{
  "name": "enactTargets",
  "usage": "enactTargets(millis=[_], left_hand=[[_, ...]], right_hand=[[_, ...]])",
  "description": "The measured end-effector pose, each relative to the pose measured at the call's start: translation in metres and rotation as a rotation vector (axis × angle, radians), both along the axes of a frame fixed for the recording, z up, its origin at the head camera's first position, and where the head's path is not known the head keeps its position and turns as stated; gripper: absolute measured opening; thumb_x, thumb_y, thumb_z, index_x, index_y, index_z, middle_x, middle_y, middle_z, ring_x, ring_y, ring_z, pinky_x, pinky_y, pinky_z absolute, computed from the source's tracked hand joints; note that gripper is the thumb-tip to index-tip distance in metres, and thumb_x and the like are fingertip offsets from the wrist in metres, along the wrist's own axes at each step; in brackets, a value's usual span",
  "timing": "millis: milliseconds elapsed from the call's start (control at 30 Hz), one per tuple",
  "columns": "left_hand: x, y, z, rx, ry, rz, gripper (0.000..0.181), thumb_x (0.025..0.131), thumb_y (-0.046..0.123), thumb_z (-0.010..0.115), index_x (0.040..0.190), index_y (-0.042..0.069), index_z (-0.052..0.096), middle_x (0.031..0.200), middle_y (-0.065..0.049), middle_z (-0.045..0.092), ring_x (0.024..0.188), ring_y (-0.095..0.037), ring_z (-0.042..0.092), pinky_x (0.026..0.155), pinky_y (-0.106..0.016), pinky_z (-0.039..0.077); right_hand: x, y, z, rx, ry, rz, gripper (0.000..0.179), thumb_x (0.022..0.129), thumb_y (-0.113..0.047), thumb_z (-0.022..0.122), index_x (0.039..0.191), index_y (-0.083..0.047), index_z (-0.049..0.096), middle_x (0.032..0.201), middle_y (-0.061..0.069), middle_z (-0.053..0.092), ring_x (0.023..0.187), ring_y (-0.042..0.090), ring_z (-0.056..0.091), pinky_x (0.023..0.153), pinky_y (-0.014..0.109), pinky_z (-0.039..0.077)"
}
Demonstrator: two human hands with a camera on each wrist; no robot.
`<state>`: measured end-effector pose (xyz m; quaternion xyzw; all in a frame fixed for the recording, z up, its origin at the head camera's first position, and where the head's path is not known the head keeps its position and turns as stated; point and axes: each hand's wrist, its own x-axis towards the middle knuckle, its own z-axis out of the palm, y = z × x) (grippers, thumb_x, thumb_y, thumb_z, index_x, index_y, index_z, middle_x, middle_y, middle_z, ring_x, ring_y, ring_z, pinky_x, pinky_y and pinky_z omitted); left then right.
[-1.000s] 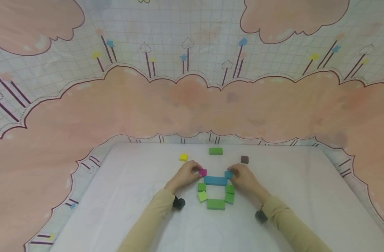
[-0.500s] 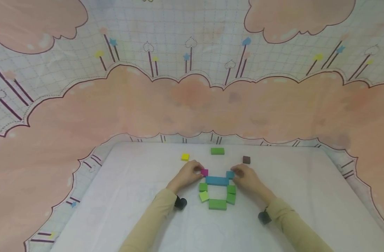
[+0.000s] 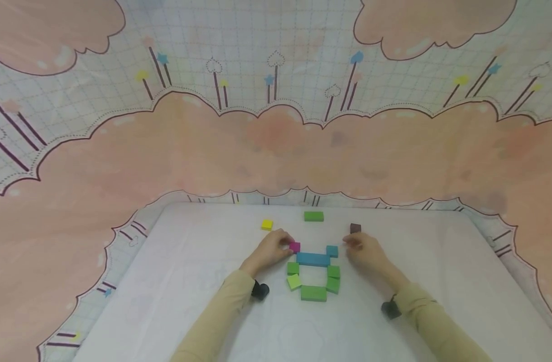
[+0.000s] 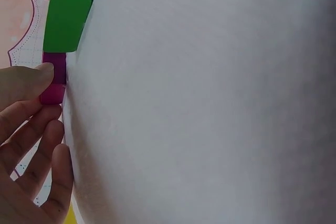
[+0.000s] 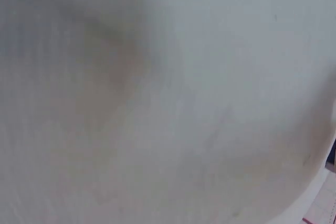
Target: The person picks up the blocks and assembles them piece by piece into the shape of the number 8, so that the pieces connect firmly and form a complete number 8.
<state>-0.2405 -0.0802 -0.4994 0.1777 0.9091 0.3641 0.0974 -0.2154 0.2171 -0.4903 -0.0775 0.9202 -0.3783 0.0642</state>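
My left hand [image 3: 270, 251] holds a small magenta block [image 3: 295, 247] at the upper left corner of a ring of blocks. In the left wrist view its thumb lies on that magenta block [image 4: 59, 69], with the fingers below. My right hand [image 3: 367, 252], fingers loosely bent and holding nothing visible, is right of a small blue block [image 3: 332, 251] and just below a dark brown block [image 3: 356, 228]. A long blue block [image 3: 313, 259] lies between the two corner blocks. Below it, small green blocks [image 3: 333, 272] flank a gap, closed by a long green block [image 3: 314, 293].
Farther back on the white table [image 3: 189, 241] lie a yellow block [image 3: 267, 224] and another long green block [image 3: 314, 216]. A light green block [image 3: 294, 282] sits slightly turned at the ring's left. A patterned cloth [image 3: 276, 151] rises behind the table.
My right hand has let go of the small blue block and moved right, toward the dark brown block. My left hand stays at the magenta block.
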Motion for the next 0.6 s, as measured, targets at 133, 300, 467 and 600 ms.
enactTargets(millis=[133,300,467,600], left_hand=[[-0.001,0.0,0.0,-0.005,0.006,-0.004,0.027,0.085,0.012,0.07,0.111,0.009,0.066,0.111,-0.004,0.064,0.11,-0.02,0.059,0.101,-0.038,0.048],[-0.001,-0.001,0.0,-0.001,0.022,-0.013,0.027,0.084,0.012,0.07,0.11,0.009,0.067,0.111,-0.005,0.064,0.109,-0.021,0.059,0.101,-0.039,0.048],[0.0,-0.001,0.001,-0.003,0.024,-0.012,0.027,0.083,0.011,0.07,0.11,0.008,0.067,0.109,-0.006,0.064,0.108,-0.022,0.059,0.1,-0.039,0.048],[0.001,0.0,0.002,-0.001,0.015,-0.01,0.026,0.084,0.011,0.07,0.11,0.009,0.067,0.109,-0.005,0.064,0.108,-0.021,0.059,0.1,-0.039,0.048]], right_hand=[[-0.003,0.006,0.002,0.0,0.017,0.004,0.031,0.09,-0.007,0.058,0.121,-0.005,0.059,0.119,0.015,0.062,0.111,0.031,0.058,0.095,0.048,0.05],[-0.006,0.013,0.007,0.008,0.034,0.02,0.03,0.09,-0.007,0.058,0.12,-0.003,0.06,0.12,0.018,0.061,0.109,0.033,0.058,0.093,0.048,0.051],[-0.008,0.021,0.008,0.014,0.087,0.034,0.03,0.088,-0.005,0.06,0.117,0.001,0.061,0.117,0.022,0.062,0.106,0.036,0.059,0.091,0.05,0.051],[-0.01,0.028,0.009,0.033,0.119,0.039,0.029,0.088,-0.005,0.059,0.117,0.002,0.061,0.115,0.022,0.062,0.104,0.035,0.059,0.089,0.05,0.052]])
